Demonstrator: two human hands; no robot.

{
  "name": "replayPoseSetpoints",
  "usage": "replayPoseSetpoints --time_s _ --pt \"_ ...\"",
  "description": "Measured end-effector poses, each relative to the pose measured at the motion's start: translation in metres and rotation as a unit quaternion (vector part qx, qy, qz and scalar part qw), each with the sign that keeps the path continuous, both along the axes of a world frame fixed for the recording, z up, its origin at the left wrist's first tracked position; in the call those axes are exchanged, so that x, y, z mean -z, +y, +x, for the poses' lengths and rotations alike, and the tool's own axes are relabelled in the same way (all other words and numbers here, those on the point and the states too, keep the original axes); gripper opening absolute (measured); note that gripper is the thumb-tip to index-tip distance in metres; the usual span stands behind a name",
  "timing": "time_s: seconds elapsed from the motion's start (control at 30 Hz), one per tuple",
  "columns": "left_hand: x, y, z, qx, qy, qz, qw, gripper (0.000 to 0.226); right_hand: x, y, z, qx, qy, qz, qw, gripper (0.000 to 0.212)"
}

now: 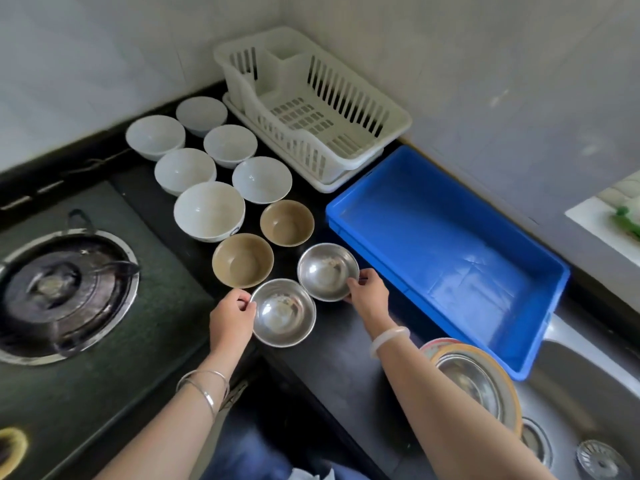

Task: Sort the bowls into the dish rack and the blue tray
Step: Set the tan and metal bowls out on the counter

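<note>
On the black counter (332, 344) stand several white bowls (209, 210), two tan bowls (242, 259) and two steel bowls. My left hand (231, 320) grips the left rim of the nearer steel bowl (283, 312). My right hand (367, 292) holds the right rim of the farther steel bowl (327, 271). Both steel bowls rest on the counter. The white dish rack (394, 123) sits in the far corner, with nothing in it. The blue tray (349, 216) lies to the right of the bowls, also holding nothing.
A gas stove with a round burner (62, 289) takes up the left side. A steel sink (581, 410) at the lower right holds a metal basin with an orange rim (505, 386). Tiled walls close off the back and right.
</note>
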State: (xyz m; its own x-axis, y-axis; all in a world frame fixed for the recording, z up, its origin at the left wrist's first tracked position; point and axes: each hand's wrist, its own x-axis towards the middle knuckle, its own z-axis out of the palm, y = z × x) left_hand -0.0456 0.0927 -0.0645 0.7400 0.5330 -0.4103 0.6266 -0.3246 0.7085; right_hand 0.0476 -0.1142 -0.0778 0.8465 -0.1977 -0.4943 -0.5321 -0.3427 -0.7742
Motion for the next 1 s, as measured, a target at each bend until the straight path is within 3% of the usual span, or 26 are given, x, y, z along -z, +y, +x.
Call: replayPoseSetpoints --time_s 0.8,1.0 --pt "0.002 0.005 0.005 -0.025 0.015 0.003 1.000 0.007 0.010 0.015 0.007 0.041 0.040 0.074 0.996 0.019" --pt "-0.006 -0.001 0.001 -0.016 0.007 0.003 1.000 0.030 0.003 0.012 0.002 0.012 0.038 0.063 0.997 0.028"
